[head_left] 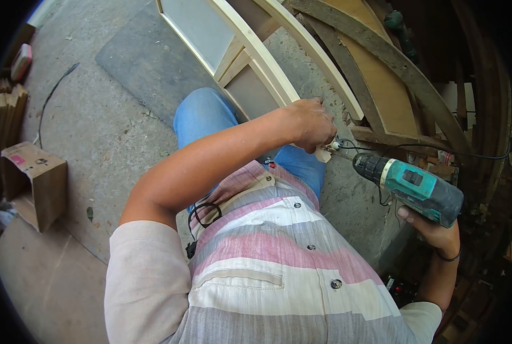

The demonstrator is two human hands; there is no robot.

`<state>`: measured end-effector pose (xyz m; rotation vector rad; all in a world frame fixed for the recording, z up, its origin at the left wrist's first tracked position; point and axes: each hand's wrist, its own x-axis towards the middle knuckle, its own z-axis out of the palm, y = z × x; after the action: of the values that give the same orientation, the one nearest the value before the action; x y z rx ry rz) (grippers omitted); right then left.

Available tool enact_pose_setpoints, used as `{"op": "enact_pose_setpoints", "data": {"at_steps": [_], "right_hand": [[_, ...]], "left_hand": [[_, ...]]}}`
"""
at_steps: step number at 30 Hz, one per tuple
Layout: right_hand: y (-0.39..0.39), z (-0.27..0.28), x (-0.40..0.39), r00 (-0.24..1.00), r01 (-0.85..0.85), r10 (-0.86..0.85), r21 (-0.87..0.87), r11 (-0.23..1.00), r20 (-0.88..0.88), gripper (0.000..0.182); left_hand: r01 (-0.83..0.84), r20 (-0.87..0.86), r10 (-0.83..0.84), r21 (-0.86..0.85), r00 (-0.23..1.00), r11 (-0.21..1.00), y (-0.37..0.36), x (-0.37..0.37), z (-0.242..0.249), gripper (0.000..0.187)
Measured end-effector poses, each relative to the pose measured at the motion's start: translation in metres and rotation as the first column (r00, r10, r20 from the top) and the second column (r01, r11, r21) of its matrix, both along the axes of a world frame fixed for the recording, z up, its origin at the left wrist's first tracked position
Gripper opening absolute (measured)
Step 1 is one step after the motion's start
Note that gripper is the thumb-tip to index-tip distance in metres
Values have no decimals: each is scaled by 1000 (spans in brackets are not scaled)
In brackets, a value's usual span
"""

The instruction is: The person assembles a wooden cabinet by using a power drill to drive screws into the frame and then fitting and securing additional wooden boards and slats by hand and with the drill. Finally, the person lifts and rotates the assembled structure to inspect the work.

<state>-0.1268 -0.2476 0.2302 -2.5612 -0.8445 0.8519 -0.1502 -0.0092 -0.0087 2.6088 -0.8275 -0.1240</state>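
Note:
My right hand [434, 229] grips a teal and black cordless drill [412, 186], its chuck pointing left toward my left hand. My left hand [312, 124] reaches across my body and pinches a small pale piece [326, 152] at the tip of the drill bit, close to the lower end of a cream-painted wooden frame [267, 63]. The frame leans away from me over my knee in blue jeans [204, 114]. The drill bit itself is thin and mostly hidden by my fingers.
Curved wooden arches [393, 57] and boards are stacked at the upper right. An open cardboard box [35, 183] lies on the concrete floor at left, next to stacked wood pieces [4, 114]. A black cable [439, 152] runs behind the drill. A grey mat [147, 63] lies under the frame.

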Motion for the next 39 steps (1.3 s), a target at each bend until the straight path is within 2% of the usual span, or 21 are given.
{"op": "enact_pose_setpoints", "data": {"at_steps": [2,5,8,10,17,19,23,25,29,31,33,35,36,38,39], "right_hand": [[-1,-1,0,999,-19,18,17,1000,36,45],[1,-1,-3,998,62,-63,31,998,3,41],[1,-1,-2,999,27,-28,32,999,26,37],[2,-1,0,996,-74,72,40,996,51,36],[-1,-1,1,999,-34,33,17,999,39,37],[-6,-3,2,989,-97,94,25,995,115,38],[-7,-2,4,982,-150,147,13,989,122,38],[-4,0,3,1000,-14,14,-6,1000,12,39],[8,3,-1,995,98,-97,41,994,-11,40],[7,2,4,994,44,-40,30,999,-106,41],[5,0,7,996,37,-35,20,999,-84,41],[9,-3,7,993,-113,116,124,986,-17,40],[11,-2,9,996,-84,83,110,990,15,40],[13,1,13,980,-193,197,121,974,-23,40],[12,0,14,985,-170,171,113,979,2,40]], "left_hand": [[-2,-2,2,0,1000,1000,0,1,-1,23],[-6,-9,6,-4,1000,1000,-1,1,-1,23],[-9,-14,9,-10,1000,1000,-1,1,0,23],[-8,-16,7,-12,1000,1000,-1,1,0,23],[-8,-24,8,-7,1000,1000,-1,2,0,24],[-8,-28,8,-6,1000,1000,-1,3,-1,24],[-7,-18,7,-8,1000,1000,-2,3,-3,25],[4,-4,-4,-8,1000,1000,-1,3,-2,25],[-10,14,10,-18,1000,1000,-1,2,-2,25],[5,35,-4,-27,999,1000,-1,3,-9,25],[-15,73,24,-119,997,993,0,2,-16,26],[-5,-35,7,60,999,998,0,2,1,28],[-12,-22,13,40,1000,999,1,2,0,28],[14,21,-14,13,1000,1000,2,2,-1,29],[7,-5,-7,3,1000,1000,2,3,-2,30]]}}
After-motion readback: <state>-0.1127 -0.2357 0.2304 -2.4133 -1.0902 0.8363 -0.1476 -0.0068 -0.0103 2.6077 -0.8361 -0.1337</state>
